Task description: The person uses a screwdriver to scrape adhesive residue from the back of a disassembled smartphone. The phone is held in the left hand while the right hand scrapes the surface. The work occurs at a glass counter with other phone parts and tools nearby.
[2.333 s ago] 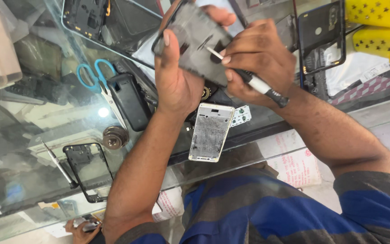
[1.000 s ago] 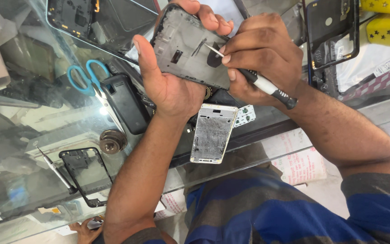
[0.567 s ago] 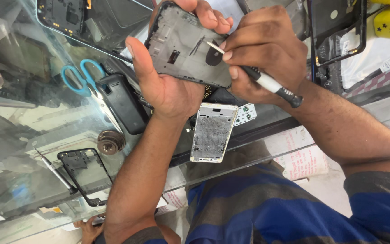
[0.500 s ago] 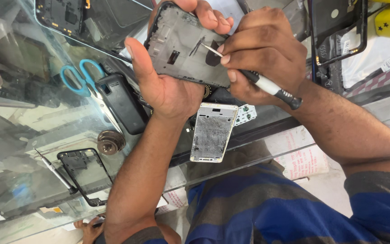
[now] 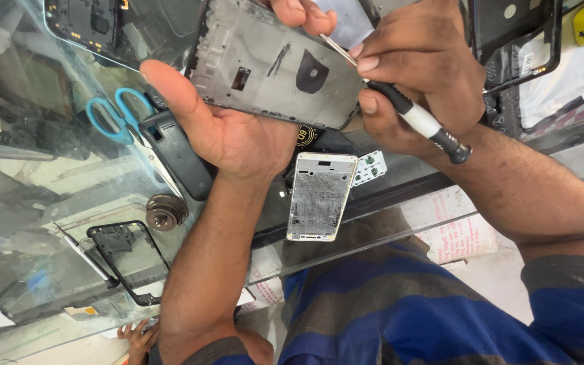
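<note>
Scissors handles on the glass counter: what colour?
Light blue; the scissors show clearly in the head view, left of the left hand.

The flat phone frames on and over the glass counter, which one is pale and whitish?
The small white-rimmed grey frame lying on the glass below the left hand; the others are dark or black.

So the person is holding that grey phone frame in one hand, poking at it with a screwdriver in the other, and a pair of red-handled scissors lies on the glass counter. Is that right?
Nearly. The head view shows the scissors have blue handles, not red. The rest stands: the left hand holds the grey phone frame, the right hand works a screwdriver against it, and the scissors lie on the glass counter.
</note>
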